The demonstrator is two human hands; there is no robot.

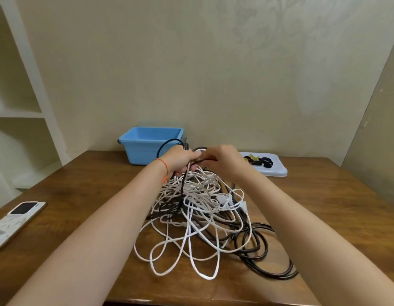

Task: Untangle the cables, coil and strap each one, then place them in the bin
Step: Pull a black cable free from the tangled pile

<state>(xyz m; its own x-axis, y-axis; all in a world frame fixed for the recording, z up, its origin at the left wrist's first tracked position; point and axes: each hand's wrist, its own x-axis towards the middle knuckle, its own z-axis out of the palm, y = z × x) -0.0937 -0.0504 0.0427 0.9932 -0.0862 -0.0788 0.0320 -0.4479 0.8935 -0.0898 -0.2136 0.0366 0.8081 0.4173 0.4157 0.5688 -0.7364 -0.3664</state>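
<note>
The left hand (180, 161) grips a dark braided cable (183, 184); the right hand (222, 161) pinches it alongside, above the tangled white and black cables (204, 217) on the brown wooden surface (324, 206); the blue plastic bin (145, 149) stands behind.

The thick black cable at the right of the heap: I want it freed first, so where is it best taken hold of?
Probably at the outer loops of the thick black cable, near the front right of the wooden table. They lie flat and clear of the white cords, so a grip from above and the right should meet no crossings.
</note>
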